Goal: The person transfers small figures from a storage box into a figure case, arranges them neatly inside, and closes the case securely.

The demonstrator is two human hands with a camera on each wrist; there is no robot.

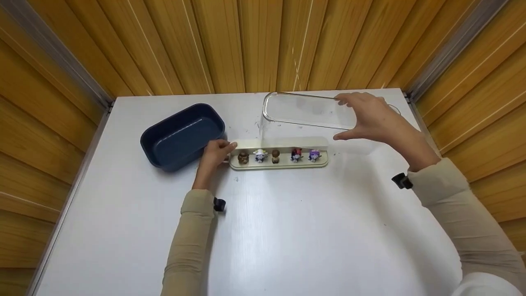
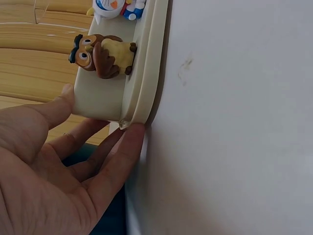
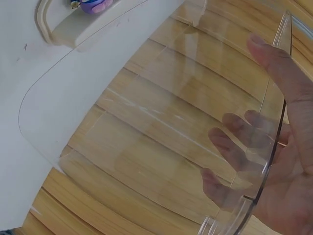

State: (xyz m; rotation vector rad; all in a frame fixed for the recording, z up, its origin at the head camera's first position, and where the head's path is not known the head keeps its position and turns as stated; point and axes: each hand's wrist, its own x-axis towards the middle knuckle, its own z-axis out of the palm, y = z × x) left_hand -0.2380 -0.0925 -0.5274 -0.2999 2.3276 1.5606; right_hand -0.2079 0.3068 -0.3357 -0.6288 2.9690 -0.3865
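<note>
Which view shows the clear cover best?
The head view: it shows the whole clear cover tilted above the base, with the right hand gripping its end. The right wrist view shows only one wall up close; the left wrist view catches just a corner.

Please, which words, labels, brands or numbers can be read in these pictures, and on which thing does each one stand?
None: no writing shows on the clear cover, the cream base with its figurines, the owl figurine, the blue tub or the table.
</note>
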